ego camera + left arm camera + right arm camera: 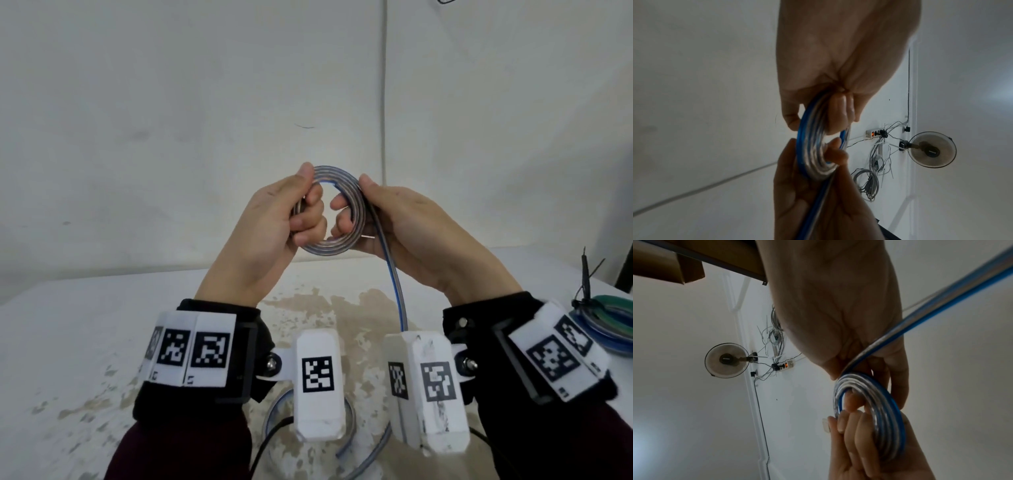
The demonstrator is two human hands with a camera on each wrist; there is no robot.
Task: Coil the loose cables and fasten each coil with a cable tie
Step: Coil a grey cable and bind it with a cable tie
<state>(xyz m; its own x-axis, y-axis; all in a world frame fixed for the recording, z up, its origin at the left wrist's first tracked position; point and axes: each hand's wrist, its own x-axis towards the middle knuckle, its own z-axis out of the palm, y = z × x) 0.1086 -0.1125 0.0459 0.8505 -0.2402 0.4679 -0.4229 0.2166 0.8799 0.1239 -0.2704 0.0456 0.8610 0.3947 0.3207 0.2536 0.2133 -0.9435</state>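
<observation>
A small coil [325,247] of flat silver-and-blue cable is held up above the table between both hands. My left hand [310,192] grips its left side, thumb on the outside and fingers curled through the ring. My right hand [356,197] pinches its right side in the same way. The loose tail [397,291] drops from under the right hand to the table and curls there behind the wrist cameras [342,445]. From the left wrist the coil [812,146] shows edge-on between the left hand [818,118] and the right hand [818,194]. The right wrist view shows the coil [879,410] and the tail [941,305] leaving it.
The white table [85,342] has a worn brown patch in the middle. At its right edge lie bundled coils [613,325] with a black cable tie [586,277] sticking up. A black cord [274,435] runs near the front. A wall fan [931,149] and power strip [875,133] show behind.
</observation>
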